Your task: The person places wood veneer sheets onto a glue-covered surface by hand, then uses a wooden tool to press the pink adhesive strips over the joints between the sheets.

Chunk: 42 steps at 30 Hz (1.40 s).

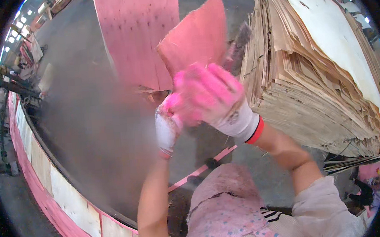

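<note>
My right hand [208, 93], in a white glove with a pink palm and fingers, is closed and blurred at the base of a torn pink veneer piece [197, 34], which it grips upright in front of me. My left hand [169, 120], gloved alike, is just below and left of it, its fingers closed at the same spot and mostly hidden behind the right. A long pink veneer sheet [133, 30] with dark spots lies beyond them.
A tall stack of pale veneer [308, 106] stands at my right. A pink strip [189, 176] lies on the grey floor [61, 48] below me. A long edge of pink and white sheets [70, 204] curves along the left. A co-worker [371, 194] is at lower right.
</note>
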{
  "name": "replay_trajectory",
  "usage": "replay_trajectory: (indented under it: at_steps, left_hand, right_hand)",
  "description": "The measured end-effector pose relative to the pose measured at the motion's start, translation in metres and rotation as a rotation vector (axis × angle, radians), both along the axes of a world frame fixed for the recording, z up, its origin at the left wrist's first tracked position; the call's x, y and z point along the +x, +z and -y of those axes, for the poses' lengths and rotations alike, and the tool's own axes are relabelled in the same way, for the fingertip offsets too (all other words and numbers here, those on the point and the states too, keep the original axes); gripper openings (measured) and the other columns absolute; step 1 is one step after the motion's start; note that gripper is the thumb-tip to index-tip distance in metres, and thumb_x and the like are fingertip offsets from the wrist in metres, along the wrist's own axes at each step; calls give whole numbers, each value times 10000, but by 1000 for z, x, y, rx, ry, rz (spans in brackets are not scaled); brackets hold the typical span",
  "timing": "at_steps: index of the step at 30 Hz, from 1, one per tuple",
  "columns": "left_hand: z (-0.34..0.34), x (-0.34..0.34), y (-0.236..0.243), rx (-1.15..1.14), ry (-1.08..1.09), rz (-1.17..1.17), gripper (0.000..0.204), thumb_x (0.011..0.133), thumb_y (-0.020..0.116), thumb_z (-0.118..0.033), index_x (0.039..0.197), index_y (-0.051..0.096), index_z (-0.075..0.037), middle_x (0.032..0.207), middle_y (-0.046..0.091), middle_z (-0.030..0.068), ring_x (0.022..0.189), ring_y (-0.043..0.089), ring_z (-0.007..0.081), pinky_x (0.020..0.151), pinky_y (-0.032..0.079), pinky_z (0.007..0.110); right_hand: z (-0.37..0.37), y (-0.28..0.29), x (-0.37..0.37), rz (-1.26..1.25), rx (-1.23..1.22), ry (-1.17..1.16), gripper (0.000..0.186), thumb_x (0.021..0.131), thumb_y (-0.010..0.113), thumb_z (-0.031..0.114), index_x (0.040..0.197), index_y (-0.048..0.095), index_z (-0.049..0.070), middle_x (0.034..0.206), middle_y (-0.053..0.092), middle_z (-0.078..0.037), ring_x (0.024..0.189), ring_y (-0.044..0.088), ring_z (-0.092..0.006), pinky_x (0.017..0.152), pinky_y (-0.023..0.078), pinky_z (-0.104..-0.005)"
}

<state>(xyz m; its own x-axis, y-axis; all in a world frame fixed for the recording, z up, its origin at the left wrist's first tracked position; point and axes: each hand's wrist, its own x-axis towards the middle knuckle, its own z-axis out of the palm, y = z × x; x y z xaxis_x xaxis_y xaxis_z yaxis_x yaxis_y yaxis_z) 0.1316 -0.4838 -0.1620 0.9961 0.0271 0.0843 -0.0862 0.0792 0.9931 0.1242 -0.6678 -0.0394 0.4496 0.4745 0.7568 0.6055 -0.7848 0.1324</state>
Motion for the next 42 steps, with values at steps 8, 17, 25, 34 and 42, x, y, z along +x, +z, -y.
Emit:
replay_trajectory:
  at_steps: [8,17,25,34,42]
  left_hand:
    - [-8,0,14,-122,-307,-192,264,971,443,-185,1167,528,-30,1126,588,83,998,578,195,823,497,316]
    - [-24,6,-21,-409,-280,-196,387,929,462,-215,1204,516,52,1150,585,199,1039,586,265,915,468,381]
    - [-66,-29,-16,-476,123,-257,383,878,639,-111,1214,532,36,1132,626,123,1007,617,224,904,499,354]
    - [-110,-79,-119,-414,340,-90,382,873,602,-98,1235,541,8,1147,625,69,999,598,145,867,474,267]
    - [-270,-541,-180,-64,1577,-463,321,839,578,-82,1154,538,-35,1161,592,87,1045,567,210,911,462,373]
  right_hand:
    - [-15,4,52,147,-519,205,268,667,608,137,933,608,103,1094,581,-81,1164,516,-249,1032,425,-372]
    - [-18,5,62,181,-521,424,147,678,599,188,804,599,112,983,607,-64,1089,556,-245,1001,449,-364]
    - [-34,-11,49,170,-396,455,189,726,611,197,892,626,106,1137,595,-98,1108,562,-243,992,456,-357]
    - [-41,-3,87,106,-469,306,151,684,614,241,830,593,210,1195,583,-74,1120,540,-304,880,520,-377]
    - [-2,8,113,-584,114,119,794,712,706,325,1377,337,94,1318,468,-152,1272,408,-321,1011,385,-419]
